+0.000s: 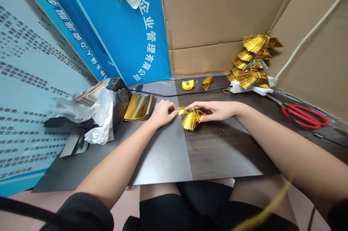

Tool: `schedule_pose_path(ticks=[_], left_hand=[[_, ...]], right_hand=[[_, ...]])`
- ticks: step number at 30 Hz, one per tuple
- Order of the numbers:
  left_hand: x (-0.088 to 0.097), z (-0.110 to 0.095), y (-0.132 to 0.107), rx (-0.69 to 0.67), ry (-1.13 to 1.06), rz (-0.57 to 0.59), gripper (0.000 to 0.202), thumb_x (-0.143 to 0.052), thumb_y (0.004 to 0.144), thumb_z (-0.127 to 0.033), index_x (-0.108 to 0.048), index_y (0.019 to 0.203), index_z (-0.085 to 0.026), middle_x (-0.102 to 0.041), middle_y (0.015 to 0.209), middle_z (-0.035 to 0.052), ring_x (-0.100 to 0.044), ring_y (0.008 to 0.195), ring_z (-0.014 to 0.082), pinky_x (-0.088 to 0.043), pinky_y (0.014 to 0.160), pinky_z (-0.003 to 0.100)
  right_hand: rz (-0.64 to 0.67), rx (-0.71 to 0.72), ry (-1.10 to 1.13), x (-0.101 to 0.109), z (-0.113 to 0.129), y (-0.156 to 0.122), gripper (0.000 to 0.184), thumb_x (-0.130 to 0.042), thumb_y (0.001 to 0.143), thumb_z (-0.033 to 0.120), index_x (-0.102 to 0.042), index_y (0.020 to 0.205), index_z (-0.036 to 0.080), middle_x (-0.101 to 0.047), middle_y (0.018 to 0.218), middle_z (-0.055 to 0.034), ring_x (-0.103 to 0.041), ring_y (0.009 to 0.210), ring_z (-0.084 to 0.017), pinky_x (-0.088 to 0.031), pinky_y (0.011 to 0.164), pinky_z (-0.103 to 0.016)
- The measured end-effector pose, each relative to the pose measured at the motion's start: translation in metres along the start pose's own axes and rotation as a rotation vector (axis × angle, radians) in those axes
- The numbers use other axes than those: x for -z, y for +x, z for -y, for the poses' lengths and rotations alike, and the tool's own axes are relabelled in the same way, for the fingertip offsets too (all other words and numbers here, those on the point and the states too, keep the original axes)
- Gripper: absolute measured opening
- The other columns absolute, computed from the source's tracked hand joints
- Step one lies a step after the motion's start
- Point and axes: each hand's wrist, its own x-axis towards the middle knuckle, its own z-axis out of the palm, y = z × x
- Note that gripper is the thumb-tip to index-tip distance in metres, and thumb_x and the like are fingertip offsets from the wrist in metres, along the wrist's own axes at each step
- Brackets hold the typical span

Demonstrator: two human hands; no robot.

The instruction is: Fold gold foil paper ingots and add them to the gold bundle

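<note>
My right hand (214, 110) grips a pleated gold foil fan (190, 121), its folds spread toward me and a thin band around its pinched part. Just left of it, my left hand (164, 113) pinches the end of a small flat piece of gold foil (181, 110). Whether that piece is joined to the fan I cannot tell. Behind my left hand lies a stack of gold foil sheets (138, 106).
A yellow tape measure (188, 85) and a folded gold piece (207, 82) lie at the back. Several gold fans (246, 75) are piled beside a white power strip (251, 88). Red-handled scissors (304, 116) lie right; crumpled plastic bags (102, 115) stand left. A black cable (168, 95) crosses behind.
</note>
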Motion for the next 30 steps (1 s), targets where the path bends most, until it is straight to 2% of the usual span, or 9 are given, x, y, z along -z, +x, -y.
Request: schedule_pose_path(ticks=[6,11,16,21,27,30], left_hand=[[0.001,-0.005,-0.004,0.105,-0.024,-0.003,0.015,-0.064,0.092,-0.036,-0.068,0.09,-0.021,-0.073,0.103,0.0023,-0.059,0.104,0.0234,-0.04,0.091,0.038],[0.002,-0.009,-0.005,0.174,-0.024,0.002,0.015,-0.065,0.091,-0.036,-0.066,0.091,-0.021,-0.072,0.105,0.0032,-0.06,0.108,0.0245,-0.039,0.092,0.039],[0.002,-0.011,-0.004,0.202,-0.015,0.012,0.015,-0.066,0.092,-0.037,-0.065,0.093,-0.022,-0.071,0.106,0.0025,-0.058,0.109,0.0252,-0.038,0.093,0.04],[0.003,-0.012,-0.005,0.214,-0.011,0.018,0.014,-0.066,0.092,-0.037,-0.065,0.096,-0.023,-0.069,0.106,0.0029,-0.057,0.109,0.0246,-0.038,0.093,0.04],[0.003,-0.013,-0.005,0.226,-0.009,0.013,0.017,-0.066,0.091,-0.039,-0.065,0.097,-0.023,-0.068,0.108,0.0033,-0.057,0.11,0.0254,-0.038,0.095,0.041],[0.003,-0.013,-0.005,0.228,-0.009,0.015,0.017,-0.066,0.091,-0.039,-0.065,0.097,-0.023,-0.068,0.108,0.0034,-0.057,0.11,0.0256,-0.038,0.097,0.041]], right_hand=[[0.012,-0.001,-0.063,0.001,0.002,0.0,0.06,-0.057,0.102,0.039,-0.04,0.156,0.019,-0.052,0.151,-0.014,-0.054,0.137,-0.022,-0.045,0.114,-0.038],[-0.033,-0.004,-0.125,0.0,-0.001,-0.004,0.063,-0.058,0.101,0.04,-0.04,0.158,0.022,-0.044,0.16,-0.0113,-0.045,0.146,-0.024,-0.039,0.119,-0.041],[0.01,-0.039,-0.139,0.002,0.007,-0.005,0.061,-0.056,0.102,0.038,-0.042,0.158,0.021,-0.054,0.151,-0.0113,-0.055,0.135,-0.023,-0.046,0.111,-0.038],[0.024,-0.069,-0.138,0.004,0.009,-0.002,0.065,-0.056,0.101,0.041,-0.039,0.16,0.019,-0.053,0.151,-0.0125,-0.053,0.137,-0.024,-0.044,0.113,-0.039],[-0.002,-0.069,-0.188,0.002,0.006,-0.004,0.064,-0.056,0.101,0.042,-0.041,0.159,0.02,-0.058,0.145,-0.0117,-0.059,0.126,-0.023,-0.049,0.103,-0.037],[0.013,-0.079,-0.194,0.003,0.006,-0.003,0.064,-0.055,0.101,0.042,-0.041,0.159,0.019,-0.056,0.147,-0.0117,-0.057,0.13,-0.023,-0.048,0.106,-0.037]])
